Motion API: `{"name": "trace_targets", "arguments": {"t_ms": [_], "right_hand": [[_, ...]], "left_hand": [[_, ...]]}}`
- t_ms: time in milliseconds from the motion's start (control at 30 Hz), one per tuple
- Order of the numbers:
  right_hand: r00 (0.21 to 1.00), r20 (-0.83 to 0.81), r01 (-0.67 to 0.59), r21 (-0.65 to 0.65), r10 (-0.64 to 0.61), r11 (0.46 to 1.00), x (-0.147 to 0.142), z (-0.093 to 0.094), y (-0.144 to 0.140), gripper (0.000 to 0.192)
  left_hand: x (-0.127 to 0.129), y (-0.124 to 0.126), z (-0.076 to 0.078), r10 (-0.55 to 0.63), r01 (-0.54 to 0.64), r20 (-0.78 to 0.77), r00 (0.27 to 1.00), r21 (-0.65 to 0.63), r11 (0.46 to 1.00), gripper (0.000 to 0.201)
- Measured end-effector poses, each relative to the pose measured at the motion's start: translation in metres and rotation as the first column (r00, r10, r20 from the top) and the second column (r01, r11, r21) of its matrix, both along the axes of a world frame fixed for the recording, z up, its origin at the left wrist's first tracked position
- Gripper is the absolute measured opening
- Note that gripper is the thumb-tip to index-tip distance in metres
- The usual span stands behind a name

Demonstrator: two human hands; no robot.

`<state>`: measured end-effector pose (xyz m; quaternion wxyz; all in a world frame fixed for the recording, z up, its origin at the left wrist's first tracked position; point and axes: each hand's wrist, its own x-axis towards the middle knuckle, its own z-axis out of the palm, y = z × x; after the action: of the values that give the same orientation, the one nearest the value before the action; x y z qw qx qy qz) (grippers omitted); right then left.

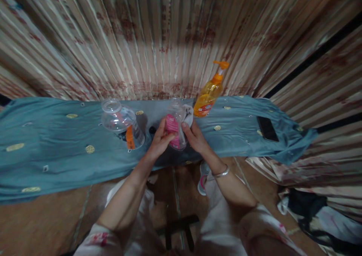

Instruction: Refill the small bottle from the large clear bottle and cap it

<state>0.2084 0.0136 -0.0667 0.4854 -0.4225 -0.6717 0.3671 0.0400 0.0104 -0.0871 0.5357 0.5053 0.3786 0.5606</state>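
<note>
A clear plastic bottle (177,107) with a pink label is held upright in front of me, over the cloth-covered table. My left hand (161,137) grips it from the left, fingers and thumb on the pink label. In my right hand (195,135) is a pale cloth (187,114), pinched under the thumb and pressed against the bottle's right side. Just left of my left hand lies a small black cap-like object (152,129). An orange pump bottle (207,97) with yellow-orange liquid stands behind my right hand.
A large clear plastic jar (121,120) with an orange label stands on the left of the teal tablecloth (56,135). A black phone (267,128) lies at the right. Pleated curtains (152,41) hang close behind the table. Dark bags or clothes (308,207) lie on the floor at right.
</note>
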Motion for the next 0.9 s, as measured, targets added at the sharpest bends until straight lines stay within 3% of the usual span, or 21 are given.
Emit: {"name": "trace_targets", "arguments": {"t_ms": [67, 167, 367, 733, 900], "right_hand": [[1.0, -0.007, 0.0, -0.003, 0.0, 1.0, 0.002, -0.001, 0.003, 0.09], [1.0, 0.0, 0.012, 0.002, -0.012, 1.0, 0.003, -0.001, 0.004, 0.089], [0.997, 0.068, -0.026, 0.043, 0.023, 0.999, -0.001, 0.0, -0.001, 0.075], [0.984, 0.176, -0.045, 0.125, 0.023, 0.991, -0.002, -0.014, -0.006, 0.074], [0.977, 0.214, -0.043, 0.082, 0.025, 0.996, 0.002, -0.023, -0.008, 0.075]], "left_hand": [[0.002, -0.001, 0.0, -0.012, 0.013, 0.024, 1.0, -0.05, 0.999, 0.069], [0.006, 0.0, -0.003, 0.058, -0.054, 0.053, 0.997, -0.077, 0.996, 0.071], [0.013, 0.007, -0.014, 0.186, -0.183, 0.065, 0.98, -0.051, 0.982, 0.054], [0.009, 0.017, -0.024, 0.315, -0.313, 0.039, 0.948, -0.051, 0.948, 0.063], [0.001, 0.025, -0.022, 0.33, -0.33, 0.017, 0.944, 0.004, 0.944, 0.061]]}}
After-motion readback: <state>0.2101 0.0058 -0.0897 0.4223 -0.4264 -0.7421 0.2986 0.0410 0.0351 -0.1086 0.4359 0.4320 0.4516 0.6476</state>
